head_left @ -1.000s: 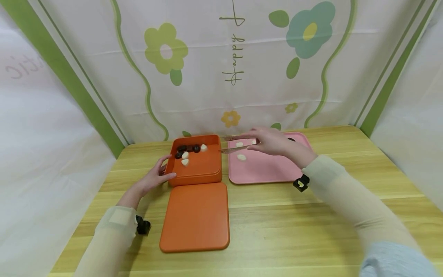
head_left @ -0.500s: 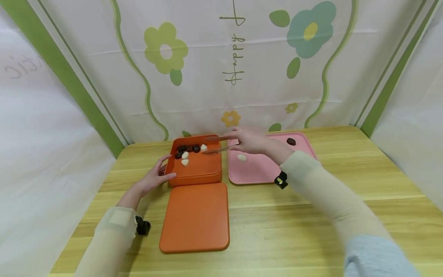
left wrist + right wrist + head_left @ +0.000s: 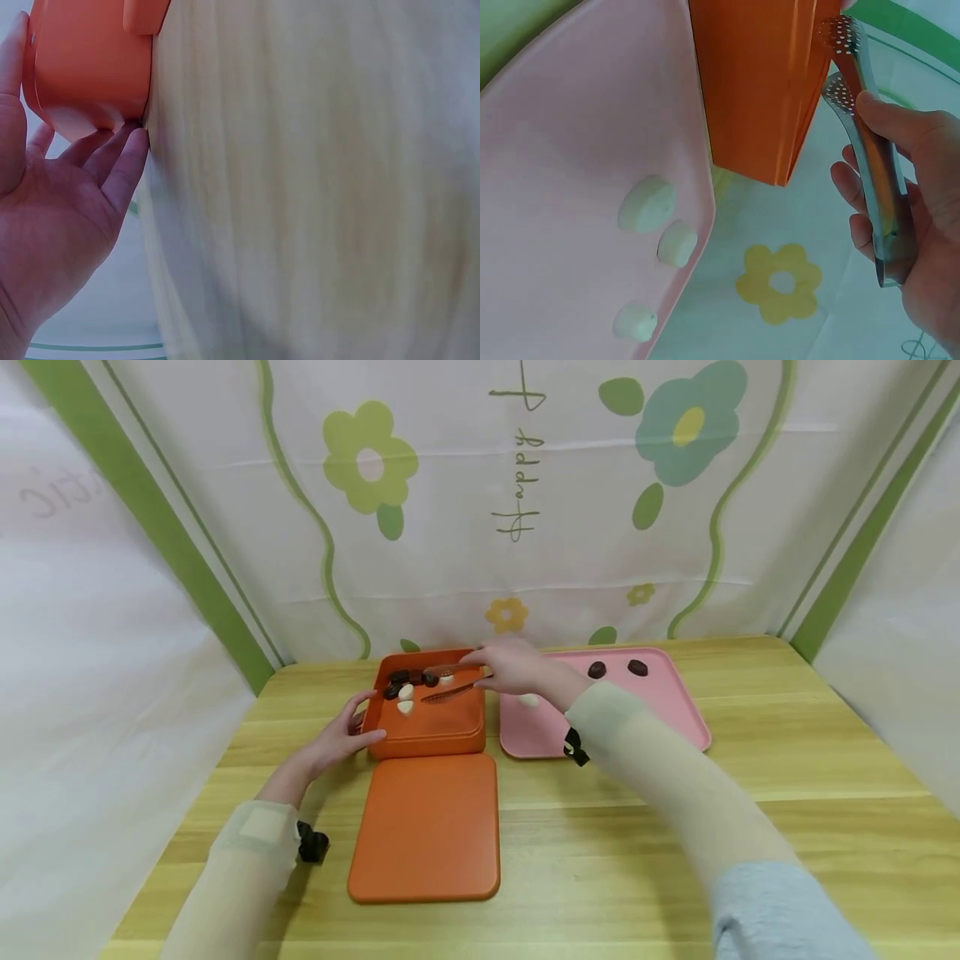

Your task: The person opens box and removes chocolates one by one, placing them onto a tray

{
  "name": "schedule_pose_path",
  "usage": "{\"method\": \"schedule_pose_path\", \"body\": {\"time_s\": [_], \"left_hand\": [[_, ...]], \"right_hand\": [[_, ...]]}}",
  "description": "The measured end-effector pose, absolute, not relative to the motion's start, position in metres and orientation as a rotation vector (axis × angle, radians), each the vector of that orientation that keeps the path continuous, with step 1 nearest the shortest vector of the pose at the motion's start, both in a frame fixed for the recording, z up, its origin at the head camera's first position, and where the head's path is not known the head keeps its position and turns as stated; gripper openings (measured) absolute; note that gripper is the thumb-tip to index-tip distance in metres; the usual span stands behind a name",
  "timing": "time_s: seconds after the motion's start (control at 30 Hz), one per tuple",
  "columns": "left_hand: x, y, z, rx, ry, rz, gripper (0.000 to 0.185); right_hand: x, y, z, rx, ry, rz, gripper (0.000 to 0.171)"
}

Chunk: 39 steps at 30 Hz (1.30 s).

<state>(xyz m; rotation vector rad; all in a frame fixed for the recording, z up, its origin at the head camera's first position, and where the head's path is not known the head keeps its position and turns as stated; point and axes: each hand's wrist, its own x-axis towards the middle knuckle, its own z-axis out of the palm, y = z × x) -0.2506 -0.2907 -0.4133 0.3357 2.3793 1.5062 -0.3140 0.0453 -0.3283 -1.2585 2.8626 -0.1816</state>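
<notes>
My left hand (image 3: pixel 337 743) rests against the left side of an orange box (image 3: pixel 442 720). In the left wrist view its fingers (image 3: pixel 124 169) lie extended against the wall, thumb up by the rim. Inside the box are several dark chocolates (image 3: pixel 397 678) and a few white ones (image 3: pixel 406 692). My right hand (image 3: pixel 517 670) holds metal tongs (image 3: pixel 881 165), thumb on one arm and fingers on the other. The tongs' perforated tips stand apart over the box, around a white chocolate (image 3: pixel 446 679) in the head view. Nothing shows between them in the right wrist view.
A pink tray (image 3: pixel 675 714) stands right of the box, with two dark chocolates (image 3: pixel 597 670) at its back and white ones (image 3: pixel 646 204) toward its left. The flat orange lid (image 3: pixel 427 831) lies in front of the box. A printed curtain (image 3: pixel 450 527) hangs behind the table.
My right hand has carried the tongs left from over the tray to over the box. Two dark chocolates on the tray are uncovered. The left hand stays at the box.
</notes>
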Motion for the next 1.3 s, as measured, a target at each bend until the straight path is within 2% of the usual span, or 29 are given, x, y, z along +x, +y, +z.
{"method": "schedule_pose_path", "body": {"time_s": [0.5,1.3], "left_hand": [[-0.252,-0.287,-0.41,0.393,2.402,1.472,0.078],[-0.251,-0.29,-0.412,0.348,2.395,1.48,0.077]], "right_hand": [[-0.317,0.002,-0.343,-1.185,2.728,-0.126,0.045],[-0.323,-0.018,-0.363,-1.245,2.785,-0.076,0.035]]}}
